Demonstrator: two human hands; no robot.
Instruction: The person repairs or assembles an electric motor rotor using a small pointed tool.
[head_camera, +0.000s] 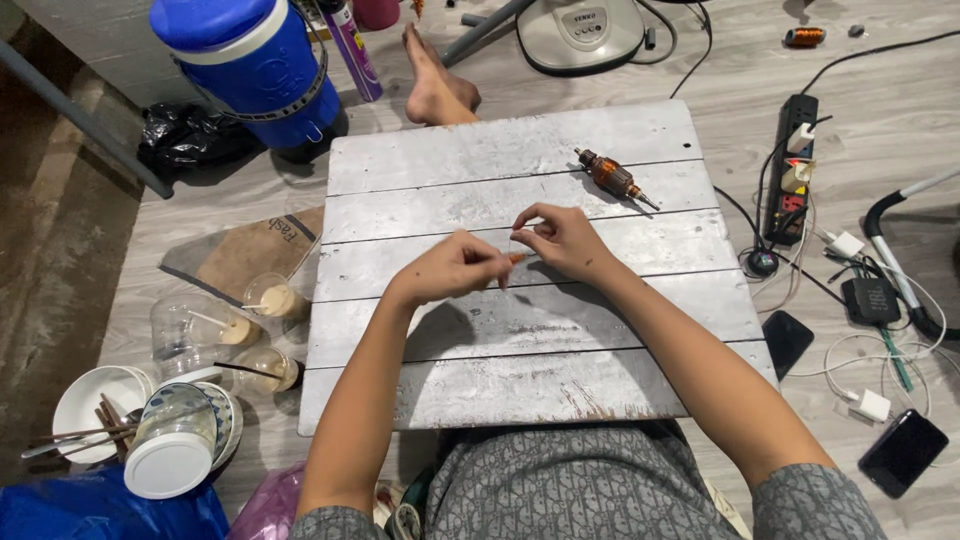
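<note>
Tiny orange piece (515, 258) pinched between both hands over the middle of the grey plank worktop (520, 380): left hand (455, 265) and right hand (560, 238) each have fingertips clamped on it. Small motor armature (612, 177) lies further back.

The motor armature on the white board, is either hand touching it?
Apart. The head view shows bare board between the motor armature and both the left hand and right hand.
</note>
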